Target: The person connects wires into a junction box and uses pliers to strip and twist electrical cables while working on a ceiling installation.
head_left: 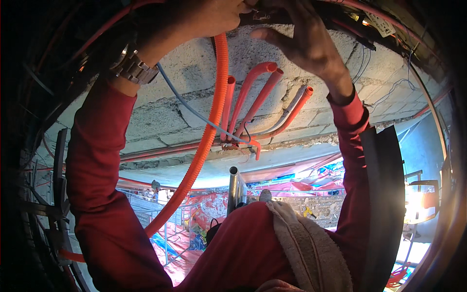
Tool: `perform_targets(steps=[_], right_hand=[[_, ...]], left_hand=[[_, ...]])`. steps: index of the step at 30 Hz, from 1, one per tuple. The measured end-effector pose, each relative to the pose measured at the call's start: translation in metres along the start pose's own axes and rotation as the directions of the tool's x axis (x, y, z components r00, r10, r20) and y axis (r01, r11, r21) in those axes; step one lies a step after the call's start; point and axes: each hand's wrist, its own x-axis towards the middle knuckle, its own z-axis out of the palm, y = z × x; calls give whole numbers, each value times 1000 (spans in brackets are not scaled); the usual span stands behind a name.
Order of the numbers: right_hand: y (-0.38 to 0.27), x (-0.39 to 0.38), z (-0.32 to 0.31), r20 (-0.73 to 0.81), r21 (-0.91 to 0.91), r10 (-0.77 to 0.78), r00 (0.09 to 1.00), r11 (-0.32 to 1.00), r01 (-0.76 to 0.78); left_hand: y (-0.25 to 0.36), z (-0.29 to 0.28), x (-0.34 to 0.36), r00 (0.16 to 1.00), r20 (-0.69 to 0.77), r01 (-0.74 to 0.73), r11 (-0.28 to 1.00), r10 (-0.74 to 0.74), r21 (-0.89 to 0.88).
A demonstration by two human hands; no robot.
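Observation:
My left hand [219, 14] is raised at the top of the view with its fingers closed; what they grip is hidden in shadow. An orange corrugated conduit [204, 146] hangs from just under that hand and curves down to the lower left. Beside it, my right hand [301, 41] is raised with the thumb stretched out and the fingers apart, its upper fingers reaching into the dark at the top edge. A thin grey cable [182, 102] crosses the conduit. Several red pipe ends [272, 73] bend across the concrete block surface [316, 112] below my hands.
A dark angled metal piece [382, 194] stands beside my right arm. An upright metal tube [233, 190] is near my knee, over which a beige cloth [301, 233] is draped. Railings [165, 243] and pink sheeting lie beyond. A bright work lamp [418, 199] shines at right.

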Motion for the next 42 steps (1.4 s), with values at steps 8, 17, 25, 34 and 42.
perform_targets(steps=[8,17,25,34,42], right_hand=[[-5,13,-18,518,-782,-224,826,267,563],[11,20,-16,559,-716,-325,763,275,642],[17,12,2,181,-348,-101,978,924,160],[8,5,7,267,304,553,789,729,-613],[16,-11,-6,462,624,525,715,380,-683]], left_hand=[[-6,-5,0,993,-106,-41,997,48,66],[31,-33,17,915,223,281,929,-335,242],[3,-9,8,985,71,146,981,-156,128],[-17,8,-12,988,-106,-107,993,112,48],[-4,1,-9,1000,-5,22,990,-21,139]])
